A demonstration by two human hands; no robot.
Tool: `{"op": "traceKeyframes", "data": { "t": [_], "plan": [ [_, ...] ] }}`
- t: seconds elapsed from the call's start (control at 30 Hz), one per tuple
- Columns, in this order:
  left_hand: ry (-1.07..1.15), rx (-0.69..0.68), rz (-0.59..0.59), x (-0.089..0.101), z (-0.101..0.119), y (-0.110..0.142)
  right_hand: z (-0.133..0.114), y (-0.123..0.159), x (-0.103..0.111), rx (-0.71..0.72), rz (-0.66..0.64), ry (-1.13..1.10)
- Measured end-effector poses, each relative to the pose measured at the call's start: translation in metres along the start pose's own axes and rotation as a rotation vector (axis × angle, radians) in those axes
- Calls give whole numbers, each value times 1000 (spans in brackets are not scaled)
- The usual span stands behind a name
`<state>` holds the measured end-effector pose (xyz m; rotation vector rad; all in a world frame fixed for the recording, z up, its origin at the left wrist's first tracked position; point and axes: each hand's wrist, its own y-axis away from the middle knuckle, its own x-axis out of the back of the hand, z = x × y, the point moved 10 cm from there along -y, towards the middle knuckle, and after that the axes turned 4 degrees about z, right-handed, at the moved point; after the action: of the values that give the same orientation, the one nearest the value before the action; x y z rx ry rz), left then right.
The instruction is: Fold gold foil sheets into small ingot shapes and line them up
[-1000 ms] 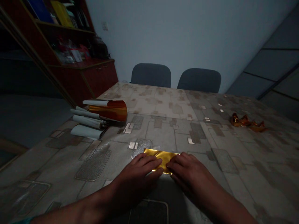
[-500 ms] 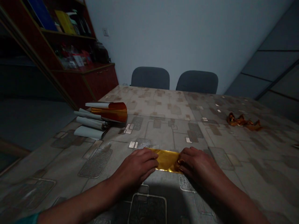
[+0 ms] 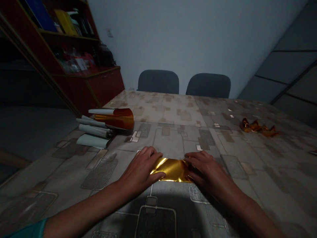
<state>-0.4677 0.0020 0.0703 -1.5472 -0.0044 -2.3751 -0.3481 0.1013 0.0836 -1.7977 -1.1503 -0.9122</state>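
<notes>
Head view, and at the far left it opened with a red-brown cabinet (image 3: 105, 87), a blue folder (image 3: 42, 16) and a yellow folder (image 3: 65, 22) up on its shelf, and a teal sleeve (image 3: 27, 229) right down in the bottom corner! On the left side of the patterned table (image 3: 170, 145) lay a pile of folded grey-white sheets (image 3: 92, 140), and just beside them an orange-gold sheet (image 3: 121, 118), its rounded end turned towards the middle. Then came the left hand (image 3: 146, 165), thumb and forefinger spread well apart around one end, the thumb on the near edge; whether the hidden fingers pinched, I could not tell. And there, centre stage, was the gold strip (image 3: 173, 169), bright and gently creased, stretched between the two hands at the near middle of the table. Behind, across the table, stood two dark chairs (image 3: 158, 81). On to the right hand (image 3: 206, 167): fingers bent over the strip's other end, touching it, though the shadow made it impossible to tell whether they were pinching. Well apart, further right, sat some shiny gold folded pieces (image 3: 259, 127), peaked and close together.
</notes>
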Motion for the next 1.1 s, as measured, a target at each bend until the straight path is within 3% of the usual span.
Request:
{"op": "traceKeyframes", "data": {
  "t": [0.17, 0.4, 0.53, 0.67, 0.77, 0.83, 0.9, 0.97, 1.1],
  "plan": [
    [80, 15, 10, -1, 2, 0, -10, 0, -2, 49, 48, -65],
    [240, -99, 56, -2, 16, 6, -27, -7, -7, 64, 46, -104],
    [278, -140, 95, 9, 22, 10, -19, -9, 6, 48, 94, -93],
    [322, -97, 180, 29, 18, 10, 1, -5, 9, -99, 6, -296],
    [126, -258, 317, 42, 34, 16, 11, 1, 3, -200, -42, -494],
    [-23, -417, 352, 37, 50, 24, 16, 5, -5, -245, -52, -610],
    [-87, -510, 314, 26, 60, 30, 20, 8, -13, -285, -71, -689],
    [-90, -497, 268, 19, 58, 32, 23, 11, -20, -315, -102, -719],
    [-47, -318, 253, 23, 37, 31, 23, 14, -20, -350, -149, -762]
  ]
}}
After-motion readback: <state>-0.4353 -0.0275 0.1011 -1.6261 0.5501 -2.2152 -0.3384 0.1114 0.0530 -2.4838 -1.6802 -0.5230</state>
